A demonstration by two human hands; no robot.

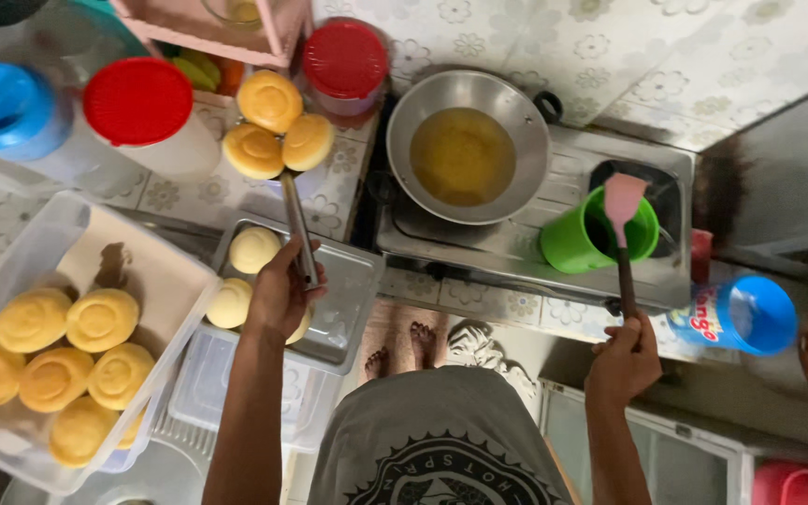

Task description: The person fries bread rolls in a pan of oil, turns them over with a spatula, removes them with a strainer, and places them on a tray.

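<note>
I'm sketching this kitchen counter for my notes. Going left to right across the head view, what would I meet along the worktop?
Clear tub of yellow buns → metal tray under the left hand holding a skimmer → pan of oil → green cup with the pink spatula held by the right hand → blue-lidded jar.

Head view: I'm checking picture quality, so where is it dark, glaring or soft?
Head view: right side by the blue cup is dim; the oil-filled wok shows a mild sheen; the buns in the plastic tub look slightly soft; both hands, left and right, are evenly lit.
</note>
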